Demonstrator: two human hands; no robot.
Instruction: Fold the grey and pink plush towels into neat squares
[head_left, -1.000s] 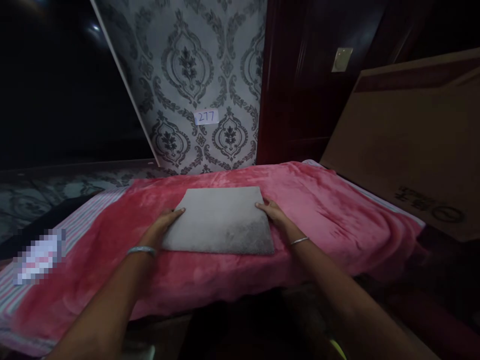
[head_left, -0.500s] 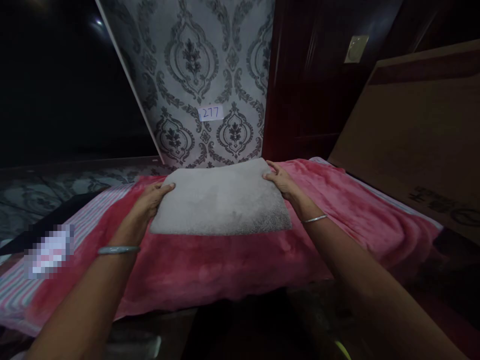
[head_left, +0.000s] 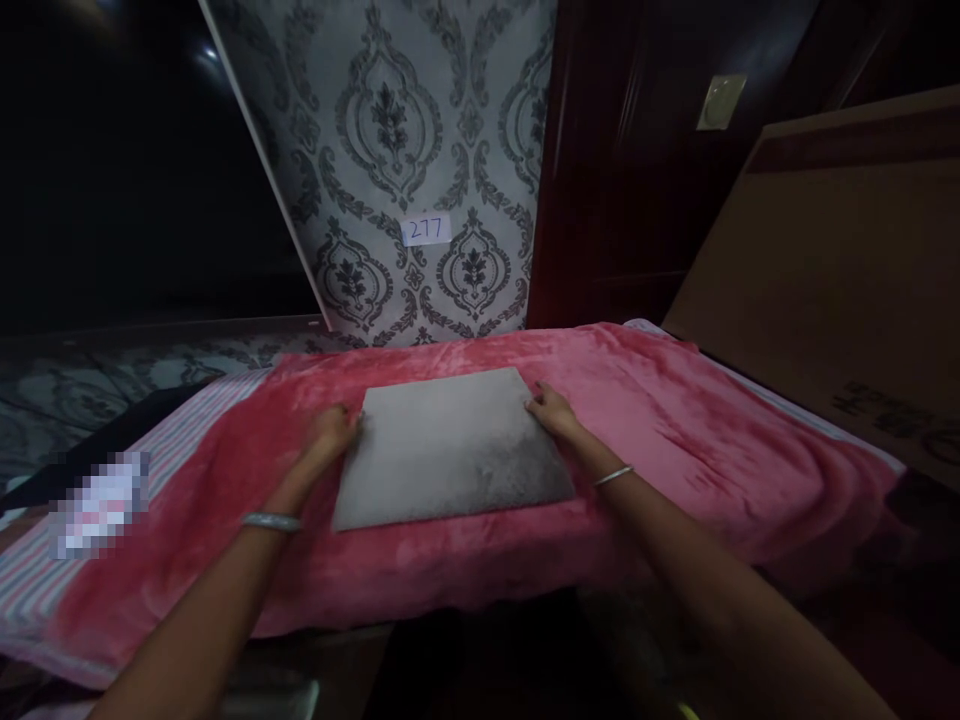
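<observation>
A grey, short-piled, rectangular cloth lies flat on a pink-red plush blanket, its right part shaded darker. Beside the cloth's left edge is my left hand, a little blurred, its fingers loose at the border and no longer pinching it. At the upper right corner, my right hand has thumb and forefinger apart, close against the edge. Whether the right thumb still touches the cloth is hard to make out. Each wrist wears a bangle.
Striped bedding shows under the blanket at the left. A large cardboard box leans at the right. Behind are a patterned wall with a paper label, a dark screen and a dark red door panel.
The cloth, held up by both hands before, has come down onto the blanket and lies flat. My hands have lowered with it, the left also shifting right, and their grips have loosened.
</observation>
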